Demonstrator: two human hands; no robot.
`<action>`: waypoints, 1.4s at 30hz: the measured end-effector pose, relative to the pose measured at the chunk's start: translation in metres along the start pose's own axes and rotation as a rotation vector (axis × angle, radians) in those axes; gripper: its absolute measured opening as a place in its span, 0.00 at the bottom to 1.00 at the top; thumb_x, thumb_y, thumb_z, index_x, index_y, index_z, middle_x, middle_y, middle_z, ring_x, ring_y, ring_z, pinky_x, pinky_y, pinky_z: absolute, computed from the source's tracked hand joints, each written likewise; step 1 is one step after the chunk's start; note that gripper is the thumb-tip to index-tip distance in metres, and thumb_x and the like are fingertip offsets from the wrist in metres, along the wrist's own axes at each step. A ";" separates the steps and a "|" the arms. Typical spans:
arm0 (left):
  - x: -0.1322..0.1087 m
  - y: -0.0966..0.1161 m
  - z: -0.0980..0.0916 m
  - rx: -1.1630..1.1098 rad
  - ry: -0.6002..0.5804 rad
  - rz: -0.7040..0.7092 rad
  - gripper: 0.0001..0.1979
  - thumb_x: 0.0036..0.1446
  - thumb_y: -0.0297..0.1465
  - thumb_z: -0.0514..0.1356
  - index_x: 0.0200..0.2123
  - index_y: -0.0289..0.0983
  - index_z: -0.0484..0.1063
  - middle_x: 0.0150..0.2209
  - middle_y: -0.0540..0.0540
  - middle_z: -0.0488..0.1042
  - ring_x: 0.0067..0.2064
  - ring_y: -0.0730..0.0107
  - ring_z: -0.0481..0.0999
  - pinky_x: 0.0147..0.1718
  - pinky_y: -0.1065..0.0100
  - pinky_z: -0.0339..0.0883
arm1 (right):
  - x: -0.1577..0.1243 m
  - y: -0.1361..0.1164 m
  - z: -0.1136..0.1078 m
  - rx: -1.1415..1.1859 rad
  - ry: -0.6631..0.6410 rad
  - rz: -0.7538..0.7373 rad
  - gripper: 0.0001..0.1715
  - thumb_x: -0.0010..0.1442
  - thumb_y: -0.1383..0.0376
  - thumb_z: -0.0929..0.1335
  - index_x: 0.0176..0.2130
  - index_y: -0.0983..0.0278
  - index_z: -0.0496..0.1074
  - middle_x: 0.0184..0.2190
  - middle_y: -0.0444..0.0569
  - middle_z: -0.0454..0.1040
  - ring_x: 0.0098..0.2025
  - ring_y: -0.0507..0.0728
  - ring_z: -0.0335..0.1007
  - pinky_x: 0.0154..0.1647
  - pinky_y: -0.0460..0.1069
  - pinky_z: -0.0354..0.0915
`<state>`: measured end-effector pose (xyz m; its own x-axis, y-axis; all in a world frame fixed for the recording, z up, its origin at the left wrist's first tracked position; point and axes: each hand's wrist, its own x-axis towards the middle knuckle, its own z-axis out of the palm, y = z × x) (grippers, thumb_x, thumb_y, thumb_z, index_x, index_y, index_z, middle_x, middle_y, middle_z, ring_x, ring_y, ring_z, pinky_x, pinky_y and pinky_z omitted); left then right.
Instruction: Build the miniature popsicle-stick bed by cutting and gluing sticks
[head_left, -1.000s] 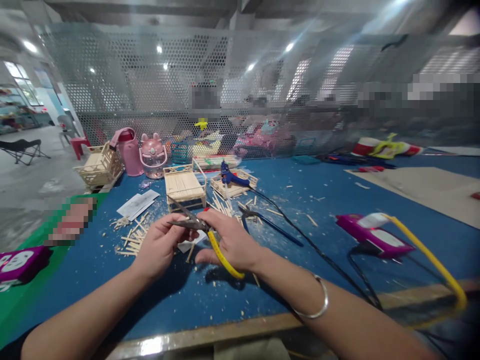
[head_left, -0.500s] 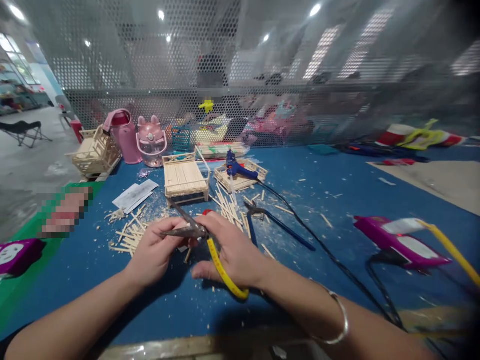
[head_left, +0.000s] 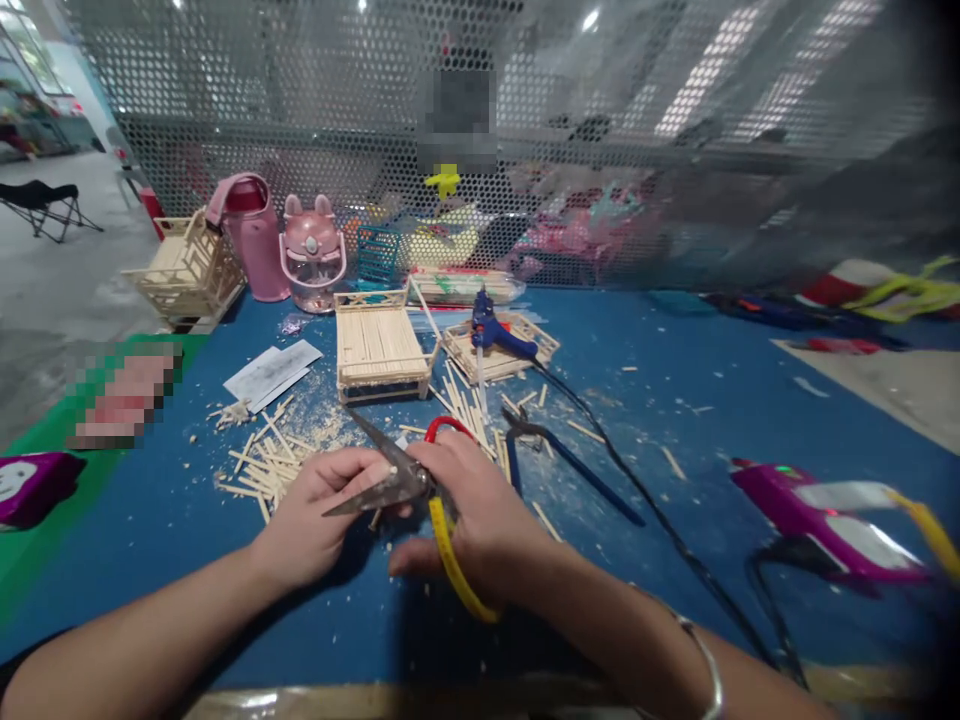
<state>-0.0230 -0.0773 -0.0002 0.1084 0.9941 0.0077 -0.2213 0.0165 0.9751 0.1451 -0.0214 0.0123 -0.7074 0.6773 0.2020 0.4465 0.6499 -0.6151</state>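
My right hand (head_left: 480,510) grips a pair of scissors (head_left: 405,485), its blades spread apart and pointing left. One handle loop is red; yellow tape covers the other. My left hand (head_left: 319,515) is closed in a pinch beside the blades, on a thin wooden stick (head_left: 375,519) mostly hidden by the fingers. A pale tip shows between the blades. Behind the hands lies a pile of cut wooden sticks (head_left: 262,465). A small bed-like stick model (head_left: 382,345) stands farther back on the blue table (head_left: 637,400).
Blue-handled pliers (head_left: 577,475) lie right of my hands. A blue glue gun (head_left: 499,335) rests on a stick frame (head_left: 544,350), its black cord running toward me. Pink bottles (head_left: 259,245) stand at the back left. A purple device (head_left: 825,525) is at right, papers (head_left: 274,375) at left.
The scissor blades have spread wider apart, and the red handle loop shows more. Both hands stay close together. The camera view has shifted slightly.
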 end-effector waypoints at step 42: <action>-0.009 0.004 0.003 0.026 0.058 0.038 0.10 0.50 0.37 0.63 0.25 0.35 0.75 0.23 0.48 0.73 0.28 0.71 0.68 0.29 0.72 0.61 | -0.006 -0.005 0.001 -0.074 0.150 -0.214 0.34 0.45 0.41 0.68 0.38 0.66 0.69 0.29 0.47 0.63 0.31 0.55 0.58 0.31 0.49 0.58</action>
<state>-0.0222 -0.0861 0.0047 0.0439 0.9985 0.0328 -0.1991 -0.0234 0.9797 0.1465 -0.0287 0.0130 -0.7030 0.5620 0.4358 0.3382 0.8033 -0.4903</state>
